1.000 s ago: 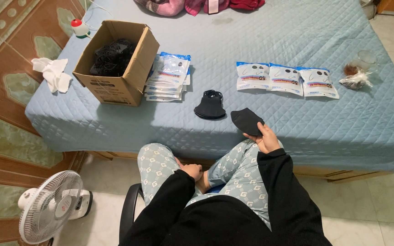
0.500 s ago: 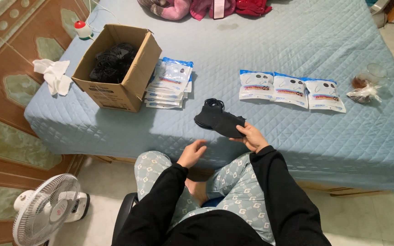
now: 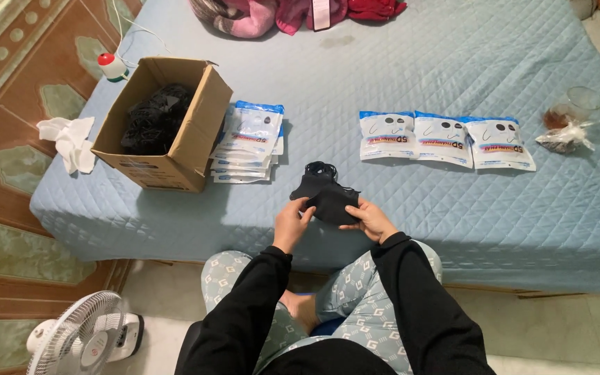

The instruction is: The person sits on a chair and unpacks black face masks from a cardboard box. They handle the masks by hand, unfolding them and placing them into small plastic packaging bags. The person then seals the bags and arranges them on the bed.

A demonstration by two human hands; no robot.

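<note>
Black fabric face mask [image 3: 329, 198], at the near edge of the quilted blue bed [image 3: 453, 69], pinched from both sides: left hand [image 3: 292, 221] closed on its left edge, right hand [image 3: 367, 218] closed on its right (a second black mask [image 3: 319, 171] lies just beyond it). To the far left, a stack of packaged masks [image 3: 248, 142] beside an open cardboard box [image 3: 182, 142] of black masks; to the far right, a row of three packets [image 3: 446, 139].
</note>
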